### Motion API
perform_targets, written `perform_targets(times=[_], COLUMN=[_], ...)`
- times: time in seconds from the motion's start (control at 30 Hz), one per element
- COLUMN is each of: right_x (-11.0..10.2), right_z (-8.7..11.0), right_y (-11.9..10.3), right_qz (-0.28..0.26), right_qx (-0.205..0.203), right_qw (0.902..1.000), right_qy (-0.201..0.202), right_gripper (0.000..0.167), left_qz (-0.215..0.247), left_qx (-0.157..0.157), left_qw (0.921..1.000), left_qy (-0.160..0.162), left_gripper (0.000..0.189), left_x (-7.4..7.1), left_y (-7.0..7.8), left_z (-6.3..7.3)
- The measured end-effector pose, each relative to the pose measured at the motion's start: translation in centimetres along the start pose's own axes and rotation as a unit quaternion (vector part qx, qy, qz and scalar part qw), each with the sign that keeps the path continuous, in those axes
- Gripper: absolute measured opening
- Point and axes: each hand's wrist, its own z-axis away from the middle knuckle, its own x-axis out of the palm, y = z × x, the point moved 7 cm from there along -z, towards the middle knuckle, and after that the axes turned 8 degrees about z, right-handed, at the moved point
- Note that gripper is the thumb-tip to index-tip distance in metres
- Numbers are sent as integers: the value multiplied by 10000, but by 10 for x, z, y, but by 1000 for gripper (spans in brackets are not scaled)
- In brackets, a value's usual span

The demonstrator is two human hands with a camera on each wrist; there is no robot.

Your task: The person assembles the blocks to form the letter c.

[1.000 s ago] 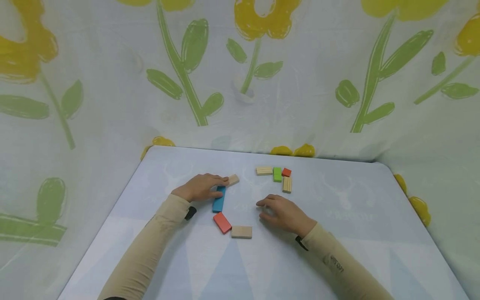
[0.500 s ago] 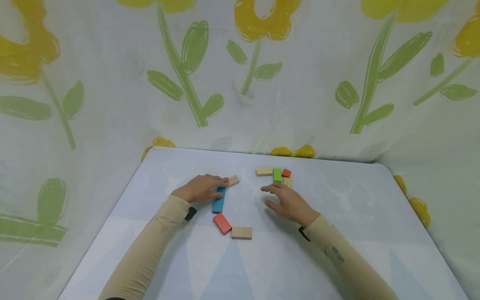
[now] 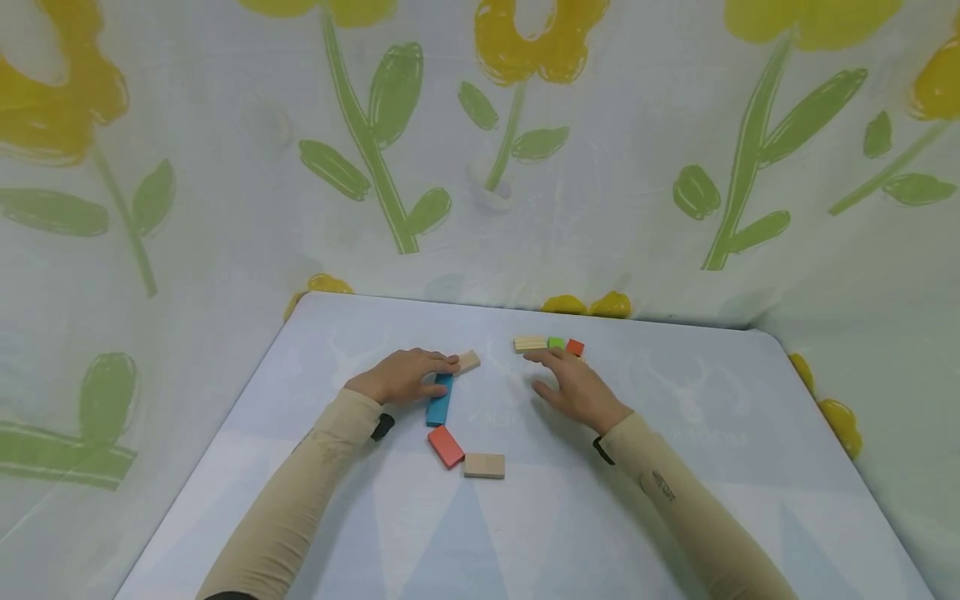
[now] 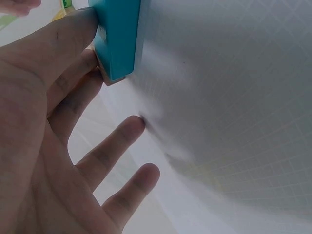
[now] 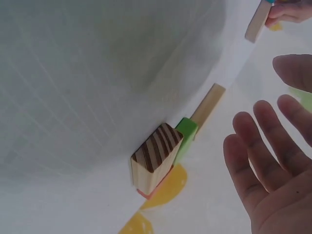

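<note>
The right hand (image 3: pixel 581 392) has moved farther across the table (image 3: pixel 712 517), covering most of the striped block (image 5: pixel 158 148) in the head view. Its fingers are loosely extended, holding nothing, near the green block (image 3: pixel 556 342). The left hand (image 3: pixel 397 375) stays put, thumb against the blue block (image 3: pixel 440 404), two fingertips at the pale block (image 3: pixel 468 362), other fingers free. Nearer the person lies a red block (image 3: pixel 446 447).

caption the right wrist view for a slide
Right hand, fingers outstretched and empty, near a striped wooden block and a green block.
</note>
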Motion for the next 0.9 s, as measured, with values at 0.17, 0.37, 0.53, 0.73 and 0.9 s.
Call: perform_targets(times=[0.17, 0.37, 0.53, 0.73, 0.9], right_x=[-1, 0, 3, -1, -1], right_z=[-10, -21, -31, -45, -51], right_y=[7, 14, 14, 12, 15], right_qz=[0, -113, -215, -108, 83], right_qx=[-35, 1, 104, 6, 22], right_qw=[9998, 9996, 9997, 9999, 9998], right_qy=[199, 263, 0, -90, -172], right_gripper=[49, 53, 55, 54, 54], left_qz=[5, -53, -102, -99, -62], left_qx=[-62, -35, -33, -54, -68], left_qw=[10000, 10000, 9999, 9999, 9999], left_qy=[-25, -41, -47, -30, -44], left_gripper=[52, 53, 53, 52, 54], left_x=[0, 1, 0, 0, 2], left_y=[-1, -1, -1, -1, -1], left_z=[1, -1, -2, -3, -3])
